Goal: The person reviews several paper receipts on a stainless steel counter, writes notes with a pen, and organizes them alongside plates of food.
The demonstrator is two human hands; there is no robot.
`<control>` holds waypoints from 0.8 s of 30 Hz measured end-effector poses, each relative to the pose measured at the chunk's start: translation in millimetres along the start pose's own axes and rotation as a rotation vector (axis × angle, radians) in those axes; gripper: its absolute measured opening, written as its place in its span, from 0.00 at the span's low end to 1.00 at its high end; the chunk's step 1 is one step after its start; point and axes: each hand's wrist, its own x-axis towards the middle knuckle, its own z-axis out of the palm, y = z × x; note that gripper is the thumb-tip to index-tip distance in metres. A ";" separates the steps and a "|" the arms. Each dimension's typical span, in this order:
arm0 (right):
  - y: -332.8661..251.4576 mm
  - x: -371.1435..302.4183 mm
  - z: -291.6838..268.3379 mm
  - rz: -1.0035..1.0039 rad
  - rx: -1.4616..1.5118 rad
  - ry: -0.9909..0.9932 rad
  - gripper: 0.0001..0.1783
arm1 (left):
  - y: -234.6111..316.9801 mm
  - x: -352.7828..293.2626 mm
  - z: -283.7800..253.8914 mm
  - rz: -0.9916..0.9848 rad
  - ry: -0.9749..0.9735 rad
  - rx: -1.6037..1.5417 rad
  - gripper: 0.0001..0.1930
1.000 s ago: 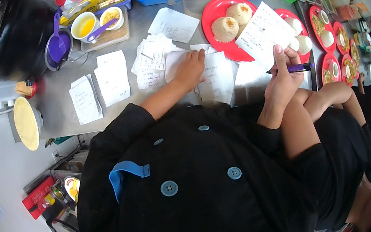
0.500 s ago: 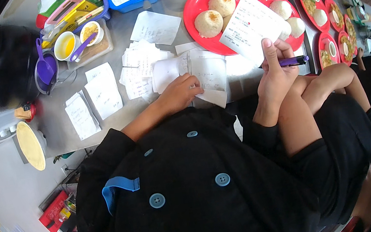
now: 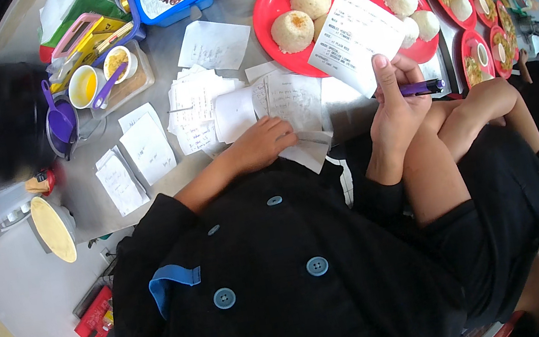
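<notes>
The right hand point(image 3: 396, 113) holds up a white printed paper slip point(image 3: 355, 38), pinched at its lower edge between the thumb and the fingers. The same hand also keeps a purple pen point(image 3: 422, 88) across the fingers, just below the pinch. Above the grip, the slip stands over a red round plate with two moulded rice portions point(image 3: 272, 9), but it is lifted and I cannot tell if it touches the plate.

The left hand point(image 3: 264, 142) lies palm down on loose white paper notes point(image 3: 287, 99) spread on the grey metal counter point(image 3: 205, 164). Its fingers are curled and pressing the sheets; it does not seem to grasp any of them.

The slip looks very light, thin and soft. Held at one edge only, it will probably bend or flutter, so a pinch near the middle of an edge seems best. It can crease or tear easily, and wet food nearby could stain it.

To the left of the resting hand more small white notes point(image 3: 140, 153) lie, and beyond them a black round pot point(image 3: 5, 125).
</notes>
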 end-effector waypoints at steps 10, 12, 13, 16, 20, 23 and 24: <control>3.4 1.7 4.0 -0.029 -0.026 0.033 0.08 | -6.4 14.8 -3.2 -0.253 0.169 0.038 0.16; 3.9 1.8 -0.4 0.015 -0.005 0.013 0.10 | -13.1 23.6 -4.2 -0.293 0.205 0.175 0.15; 4.1 2.0 -1.9 0.038 0.005 0.003 0.12 | -15.4 28.3 -5.6 -0.317 0.203 0.206 0.14; 5.0 1.2 -2.4 0.038 0.019 0.002 0.11 | -20.0 36.7 -7.6 -0.324 0.176 0.254 0.12; 7.9 0.7 -5.5 0.040 0.000 0.003 0.11 | -22.0 37.8 -7.3 -0.302 0.145 0.266 0.10; 7.4 0.3 -3.7 0.031 -0.022 0.011 0.10 | -25.1 29.9 -3.6 -0.242 0.162 0.189 0.12; 7.0 0.3 -0.8 0.021 -0.019 0.019 0.09 | -25.5 26.0 -2.8 -0.244 0.128 0.057 0.13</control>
